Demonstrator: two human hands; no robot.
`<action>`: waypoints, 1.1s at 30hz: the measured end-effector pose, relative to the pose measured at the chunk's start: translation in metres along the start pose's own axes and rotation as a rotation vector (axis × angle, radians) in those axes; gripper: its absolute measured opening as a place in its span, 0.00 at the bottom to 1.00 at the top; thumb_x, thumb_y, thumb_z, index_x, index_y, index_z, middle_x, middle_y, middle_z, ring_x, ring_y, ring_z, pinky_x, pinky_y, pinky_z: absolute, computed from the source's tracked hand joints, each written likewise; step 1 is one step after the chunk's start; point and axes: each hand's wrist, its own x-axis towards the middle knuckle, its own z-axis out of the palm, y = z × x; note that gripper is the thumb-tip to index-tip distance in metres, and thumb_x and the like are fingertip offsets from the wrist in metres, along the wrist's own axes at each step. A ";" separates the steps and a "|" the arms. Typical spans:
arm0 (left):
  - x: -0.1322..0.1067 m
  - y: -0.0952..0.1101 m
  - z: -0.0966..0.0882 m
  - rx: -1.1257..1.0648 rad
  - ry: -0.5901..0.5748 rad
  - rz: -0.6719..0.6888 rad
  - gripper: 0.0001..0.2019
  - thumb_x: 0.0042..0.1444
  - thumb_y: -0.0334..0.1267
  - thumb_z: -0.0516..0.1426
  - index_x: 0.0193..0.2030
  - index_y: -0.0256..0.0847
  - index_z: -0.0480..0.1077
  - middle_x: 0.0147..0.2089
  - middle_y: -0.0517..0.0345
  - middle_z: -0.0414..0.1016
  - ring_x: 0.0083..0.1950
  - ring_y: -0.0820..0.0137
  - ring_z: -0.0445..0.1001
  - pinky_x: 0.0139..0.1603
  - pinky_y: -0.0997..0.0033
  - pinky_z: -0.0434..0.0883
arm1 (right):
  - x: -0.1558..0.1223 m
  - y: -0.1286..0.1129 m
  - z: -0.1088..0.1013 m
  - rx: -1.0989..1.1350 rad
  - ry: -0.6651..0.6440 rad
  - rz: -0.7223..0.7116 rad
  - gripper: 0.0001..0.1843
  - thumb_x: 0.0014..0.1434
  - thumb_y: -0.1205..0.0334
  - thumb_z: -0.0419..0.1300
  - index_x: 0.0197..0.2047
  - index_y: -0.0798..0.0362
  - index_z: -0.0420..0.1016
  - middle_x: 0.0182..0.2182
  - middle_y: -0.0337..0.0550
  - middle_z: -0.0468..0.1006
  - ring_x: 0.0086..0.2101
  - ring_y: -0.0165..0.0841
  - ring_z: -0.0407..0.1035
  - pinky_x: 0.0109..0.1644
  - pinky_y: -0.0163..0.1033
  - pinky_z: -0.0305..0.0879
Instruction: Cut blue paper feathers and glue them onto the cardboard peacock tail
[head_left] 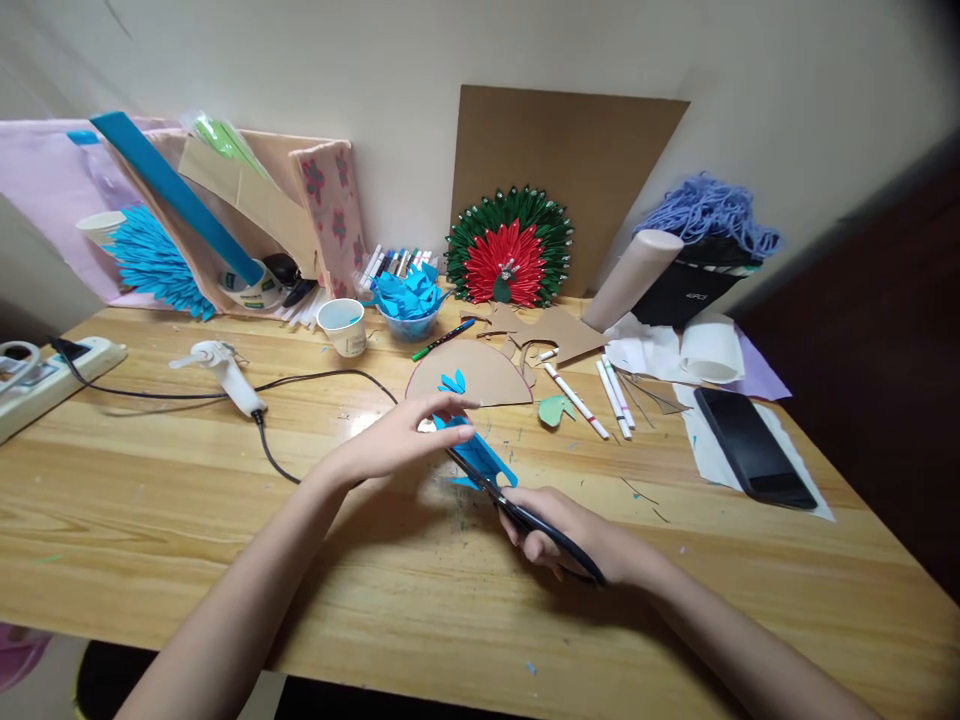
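My left hand (409, 435) pinches a folded piece of blue paper (480, 455) above the wooden table (187, 520). My right hand (570, 535) grips black scissors (525, 515), whose blades lie against the blue paper. A small blue scrap (463, 483) rests just below the paper. Behind my hands lies a brown cardboard half-circle (480, 375) with blue petal shapes (452, 382) stuck on it.
A glue gun (225, 372) with its black cord lies to the left, beside a power strip (45, 375). A paper cup (343, 326), a bowl of blue paper pieces (409, 298), several markers (592, 395), a phone (752, 450) and a red-green paper fan (510, 250) stand farther back.
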 end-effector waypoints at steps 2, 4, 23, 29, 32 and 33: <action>0.001 -0.002 0.001 0.029 -0.021 -0.020 0.13 0.54 0.45 0.55 0.40 0.40 0.75 0.39 0.55 0.76 0.42 0.65 0.71 0.44 0.70 0.65 | 0.000 -0.004 0.001 -0.033 -0.014 0.025 0.28 0.49 0.34 0.56 0.29 0.53 0.61 0.20 0.33 0.62 0.18 0.24 0.56 0.19 0.29 0.52; 0.004 -0.009 0.002 0.036 -0.012 -0.041 0.13 0.53 0.44 0.55 0.30 0.37 0.74 0.29 0.58 0.73 0.33 0.69 0.69 0.35 0.73 0.64 | 0.000 -0.008 0.002 -0.103 0.002 0.043 0.26 0.50 0.37 0.58 0.28 0.54 0.62 0.22 0.35 0.64 0.21 0.25 0.58 0.21 0.29 0.53; 0.020 -0.029 0.031 -0.610 0.390 -0.271 0.13 0.44 0.42 0.63 0.34 0.34 0.72 0.36 0.51 0.77 0.34 0.70 0.75 0.40 0.69 0.70 | -0.004 0.003 0.008 0.101 0.220 -0.031 0.43 0.50 0.24 0.33 0.38 0.57 0.63 0.18 0.33 0.62 0.17 0.26 0.59 0.23 0.34 0.59; 0.020 -0.021 0.038 -0.618 0.503 -0.234 0.15 0.40 0.43 0.64 0.32 0.34 0.72 0.34 0.54 0.77 0.34 0.70 0.74 0.39 0.69 0.72 | 0.000 0.003 0.012 0.130 0.197 0.004 0.43 0.50 0.24 0.32 0.39 0.57 0.62 0.18 0.33 0.62 0.17 0.26 0.59 0.22 0.34 0.58; 0.019 -0.018 0.040 -0.546 0.554 -0.232 0.13 0.41 0.40 0.62 0.31 0.34 0.71 0.29 0.56 0.76 0.30 0.69 0.74 0.33 0.70 0.72 | -0.002 0.000 0.012 0.100 0.180 -0.001 0.42 0.50 0.24 0.34 0.39 0.56 0.62 0.19 0.33 0.62 0.18 0.26 0.59 0.23 0.34 0.58; 0.019 -0.017 0.040 -0.508 0.569 -0.239 0.10 0.42 0.39 0.61 0.30 0.34 0.71 0.27 0.57 0.75 0.29 0.69 0.74 0.32 0.70 0.72 | -0.003 -0.001 0.011 0.080 0.181 0.000 0.41 0.50 0.25 0.35 0.38 0.56 0.61 0.19 0.33 0.61 0.18 0.26 0.59 0.23 0.34 0.58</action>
